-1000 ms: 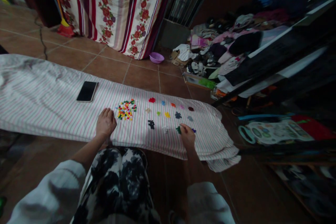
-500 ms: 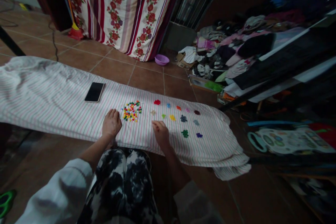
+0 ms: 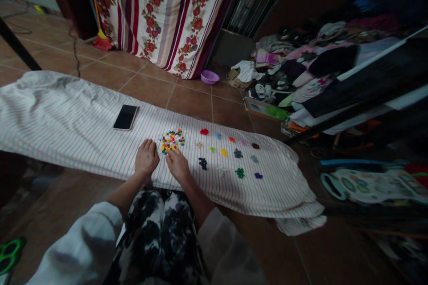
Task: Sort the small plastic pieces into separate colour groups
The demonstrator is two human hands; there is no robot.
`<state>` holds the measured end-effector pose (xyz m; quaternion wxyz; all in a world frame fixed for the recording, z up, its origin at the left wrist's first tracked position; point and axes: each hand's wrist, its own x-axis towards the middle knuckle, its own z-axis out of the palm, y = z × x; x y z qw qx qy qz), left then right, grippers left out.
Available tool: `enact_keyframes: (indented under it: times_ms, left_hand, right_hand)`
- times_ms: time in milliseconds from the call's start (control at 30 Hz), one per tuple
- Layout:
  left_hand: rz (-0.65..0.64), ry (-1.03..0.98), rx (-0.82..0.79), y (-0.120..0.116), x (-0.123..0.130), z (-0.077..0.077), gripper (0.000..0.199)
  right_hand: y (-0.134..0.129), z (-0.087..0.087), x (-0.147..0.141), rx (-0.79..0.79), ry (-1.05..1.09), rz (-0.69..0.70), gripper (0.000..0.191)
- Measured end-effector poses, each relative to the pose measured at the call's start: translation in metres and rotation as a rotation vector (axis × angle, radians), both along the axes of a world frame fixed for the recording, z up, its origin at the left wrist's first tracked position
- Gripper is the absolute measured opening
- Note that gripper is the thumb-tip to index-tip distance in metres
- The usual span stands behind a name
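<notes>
Right hand [image 3: 178, 164], bunched nearly closed, is at the near edge of a mixed pile [image 3: 174, 139] on striped cloth [image 3: 73, 111], apparently picking, which calls for a fine pinch. Left hand [image 3: 147, 156] curls just left. Whether either grip holds anything is unclear.

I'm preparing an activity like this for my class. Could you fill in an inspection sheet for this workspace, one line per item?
Surface: striped cloth, creased toward its left end.
Pieces: a mixed-colour pile; to its right, small single-colour clusters, including dark green and red.
Clutter: a phone lies on the cloth, left of the pile.
Hands: left hand rests beside the pile; right hand has its fingertips at the pile's near edge, and whether it holds a piece is unclear.
Cables: dark cable on the tiled floor beyond the cloth.
Surroundings: floral curtain, purple basin, heaped clothes.
</notes>
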<state>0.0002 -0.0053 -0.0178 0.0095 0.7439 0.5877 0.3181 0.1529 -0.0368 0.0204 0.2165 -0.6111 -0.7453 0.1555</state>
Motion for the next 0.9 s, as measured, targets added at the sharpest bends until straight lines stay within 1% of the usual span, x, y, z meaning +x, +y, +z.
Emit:
enact_keyframes:
  times_ms: [167,300,533,733,900]
  left_hand:
    - [-0.008,0.018,-0.002,0.000,0.000,0.001,0.035]
    - [-0.004,-0.008,-0.023,-0.001,0.000,0.002,0.036]
    - [-0.013,-0.016,-0.002,0.000,0.000,0.001,0.035]
    - [-0.014,-0.033,0.003,-0.001,0.000,0.001,0.034]
    - [-0.018,-0.025,0.000,-0.001,0.000,0.002,0.032]
  right_hand:
    - [0.006,0.004,-0.008,-0.065,-0.119,-0.052,0.025]
    - [0.009,0.005,-0.013,-0.077,-0.153,-0.069,0.021]
    - [0.006,0.000,-0.012,-0.007,-0.059,-0.054,0.013]
    - [0.001,-0.007,-0.007,0.039,0.046,-0.014,0.016]
    - [0.000,-0.008,-0.001,0.067,0.093,0.004,0.023]
